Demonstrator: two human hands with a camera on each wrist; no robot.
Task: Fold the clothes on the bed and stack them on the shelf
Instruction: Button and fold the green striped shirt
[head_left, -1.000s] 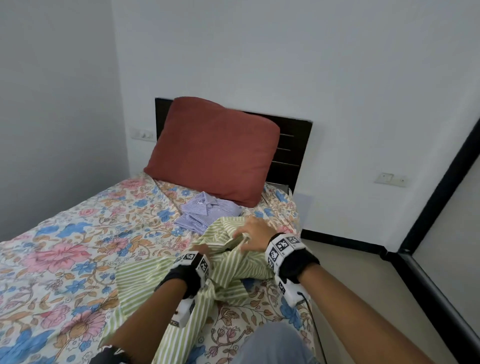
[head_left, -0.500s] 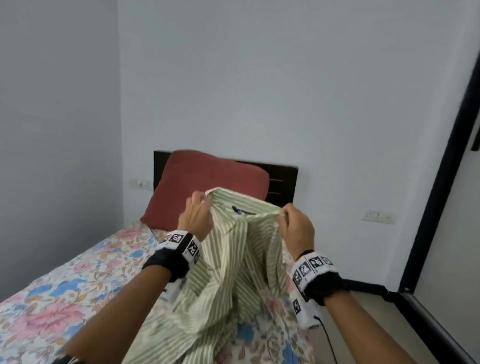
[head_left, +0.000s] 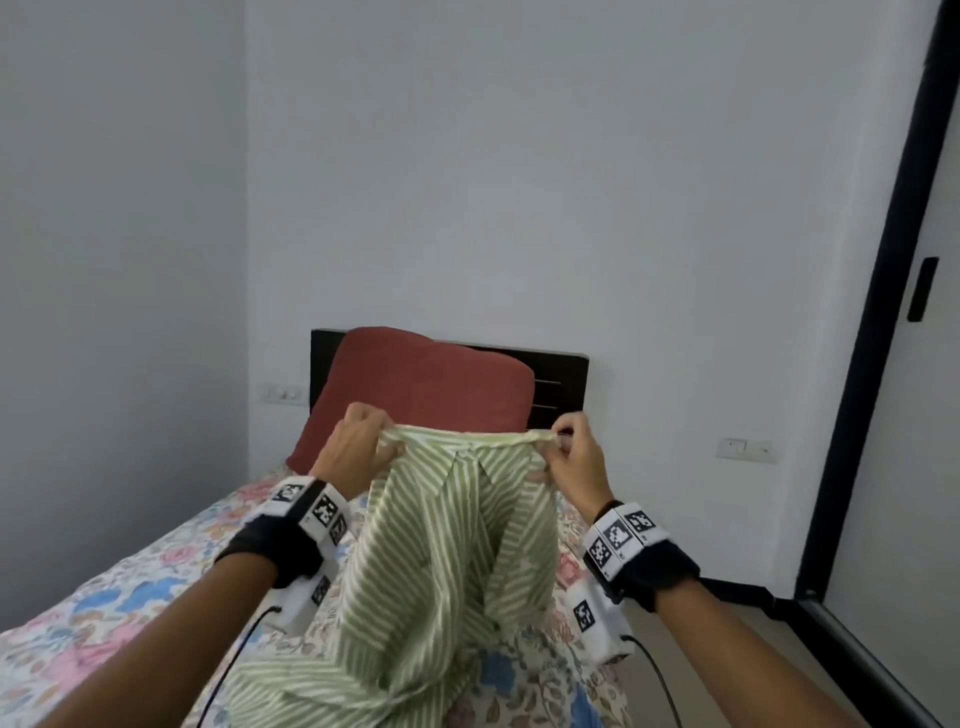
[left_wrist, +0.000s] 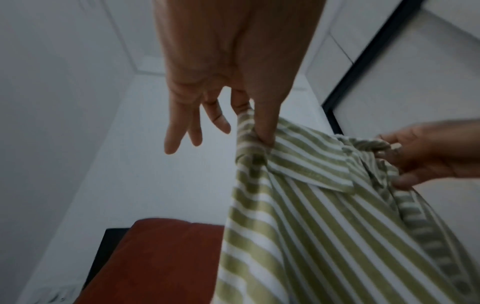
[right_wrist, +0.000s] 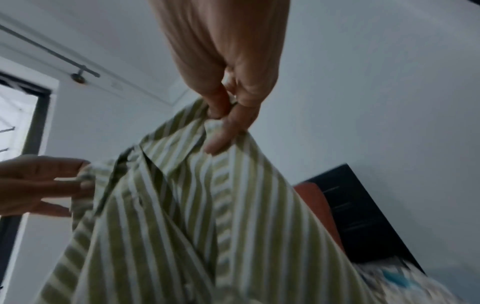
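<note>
A green-and-white striped shirt (head_left: 441, 561) hangs in the air above the bed, stretched between both hands along its top edge. My left hand (head_left: 363, 441) pinches its left shoulder between thumb and forefinger; in the left wrist view the left hand (left_wrist: 254, 127) keeps its other fingers spread loose beside the shirt (left_wrist: 324, 226). My right hand (head_left: 569, 452) pinches the right shoulder; the right wrist view shows the right hand (right_wrist: 226, 119) clamped on the shirt (right_wrist: 194, 226). The shirt's lower part trails down onto the floral sheet. The blue striped shirt seen earlier is hidden behind it.
The bed with a floral sheet (head_left: 104, 613) runs from lower left to the dark headboard (head_left: 561, 384), where a red pillow (head_left: 426, 384) leans. White walls stand behind and left. A black-framed panel (head_left: 883, 364) stands at right, with bare floor (head_left: 769, 654) beside the bed.
Both hands lifted the striped shirt off the bed, then moved apart, pulling its top edge taut. The head view tilted upward.
</note>
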